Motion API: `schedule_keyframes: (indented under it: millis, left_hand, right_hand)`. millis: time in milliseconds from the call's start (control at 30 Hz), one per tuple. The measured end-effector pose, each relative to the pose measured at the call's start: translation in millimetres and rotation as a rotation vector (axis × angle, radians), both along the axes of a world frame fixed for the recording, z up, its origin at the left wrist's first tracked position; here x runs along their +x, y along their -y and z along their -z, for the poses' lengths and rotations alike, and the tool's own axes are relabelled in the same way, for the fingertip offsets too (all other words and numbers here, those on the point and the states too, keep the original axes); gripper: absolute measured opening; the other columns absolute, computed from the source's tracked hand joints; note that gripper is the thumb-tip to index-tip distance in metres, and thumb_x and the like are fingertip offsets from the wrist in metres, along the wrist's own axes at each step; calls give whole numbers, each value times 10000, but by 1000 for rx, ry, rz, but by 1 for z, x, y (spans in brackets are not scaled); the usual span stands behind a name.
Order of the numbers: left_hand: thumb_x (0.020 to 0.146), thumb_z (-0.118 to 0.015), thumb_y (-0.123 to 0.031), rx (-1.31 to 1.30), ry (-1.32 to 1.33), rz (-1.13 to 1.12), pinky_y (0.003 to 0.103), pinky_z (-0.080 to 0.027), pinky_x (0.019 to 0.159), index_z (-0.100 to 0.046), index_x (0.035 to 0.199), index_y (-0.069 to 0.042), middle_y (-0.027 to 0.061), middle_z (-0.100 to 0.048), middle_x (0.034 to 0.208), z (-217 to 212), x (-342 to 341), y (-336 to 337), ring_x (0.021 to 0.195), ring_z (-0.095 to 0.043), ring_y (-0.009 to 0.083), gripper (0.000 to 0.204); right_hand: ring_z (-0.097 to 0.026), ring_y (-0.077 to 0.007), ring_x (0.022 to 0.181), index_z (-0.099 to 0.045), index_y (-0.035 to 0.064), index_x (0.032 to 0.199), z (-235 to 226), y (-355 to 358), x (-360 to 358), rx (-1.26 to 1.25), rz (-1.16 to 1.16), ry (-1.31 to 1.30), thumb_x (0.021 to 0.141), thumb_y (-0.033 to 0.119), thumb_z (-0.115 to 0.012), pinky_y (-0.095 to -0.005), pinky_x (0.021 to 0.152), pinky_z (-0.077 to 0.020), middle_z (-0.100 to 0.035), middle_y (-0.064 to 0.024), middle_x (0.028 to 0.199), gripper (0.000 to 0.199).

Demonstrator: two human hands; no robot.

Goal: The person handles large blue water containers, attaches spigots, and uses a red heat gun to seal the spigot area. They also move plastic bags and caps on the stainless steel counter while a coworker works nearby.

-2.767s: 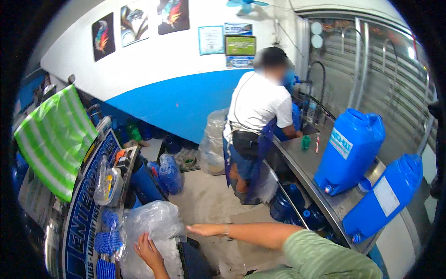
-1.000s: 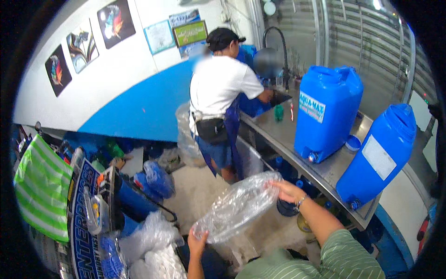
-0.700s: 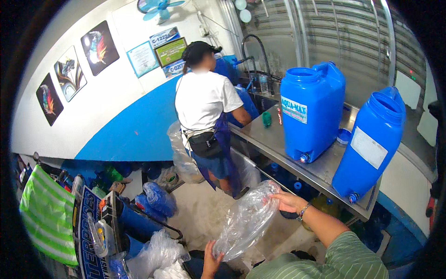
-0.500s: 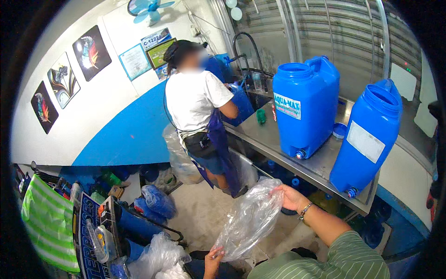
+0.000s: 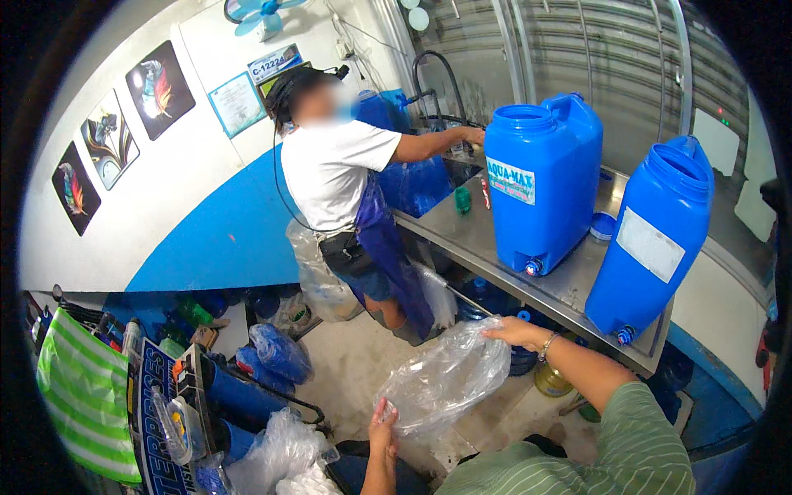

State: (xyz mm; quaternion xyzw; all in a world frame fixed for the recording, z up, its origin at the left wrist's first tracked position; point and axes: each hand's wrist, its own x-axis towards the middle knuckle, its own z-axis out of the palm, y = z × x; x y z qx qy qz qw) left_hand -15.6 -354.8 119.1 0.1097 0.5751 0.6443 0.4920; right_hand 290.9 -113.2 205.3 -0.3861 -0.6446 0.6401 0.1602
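Observation:
A clear plastic bag (image 5: 450, 381) hangs spread between my two hands above the floor, its film creased and see-through. My right hand (image 5: 518, 332), with a bracelet at the wrist, pinches the bag's upper right edge beside the metal counter. My left hand (image 5: 383, 431) is closed on the bag's lower left edge, fingers pointing up. To the right, two blue water jugs with open mouths stand on the counter: a nearer one (image 5: 656, 239) with a blank white label and a farther one (image 5: 540, 186) with a printed label. Neither of my hands touches them.
A co-worker (image 5: 338, 181) in a white shirt and blue apron stands at the sink, one arm stretched toward the farther jug. A blue lid (image 5: 603, 224) and a green brush (image 5: 462, 200) lie on the counter (image 5: 540, 280). Plastic bags (image 5: 276, 454) are heaped at lower left.
The bag is spread wider, and my left hand has risen slightly. The co-worker has turned and stretched an arm right across the counter, no longer holding the blue container at the sink.

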Motion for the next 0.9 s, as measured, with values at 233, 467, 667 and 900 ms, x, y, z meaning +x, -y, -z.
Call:
schedule_keyframes:
  millis: [233, 467, 667, 900]
  left_hand:
    - [877, -650, -125, 458, 183, 70, 440, -398, 1023, -357, 1446, -184, 49, -389, 1437, -11, -21, 5, 1234, -456, 235, 643]
    - [852, -681, -195, 302, 266, 259, 361, -400, 981, -458, 1284, -119, 73, -537, 1225, -42, -42, 7, 1136, -497, 259, 493]
    - [858, -694, -128, 48, -544, 282, 285, -427, 874, -511, 1177, -70, 59, -552, 1163, -39, -38, -11, 1031, -507, 144, 371]
    - [898, -640, -175, -5, -590, -183, 321, -402, 961, -604, 1113, -17, 94, -595, 1166, -39, -34, 22, 1126, -521, 190, 269]
  right_hand:
    - [-604, -190, 945, -522, 73, 1199, -12, 18, 15, -344, 228, -388, 938, 356, -586, -440, 866, -507, -607, -39, 1026, 391]
    - [-563, -226, 1080, -562, 83, 1143, -11, 14, 37, -634, 213, -650, 962, 399, -514, -445, 1009, -409, -619, -76, 1110, 368]
    - [-577, -188, 1043, -573, 87, 1135, -5, 15, 36, -574, 164, -619, 976, 448, -459, -418, 970, -430, -630, -41, 1111, 411]
    - [-570, -165, 1028, -535, 74, 1210, 9, 29, -9, -563, 154, -680, 1003, 390, -425, -365, 959, -440, -610, -31, 1121, 393]
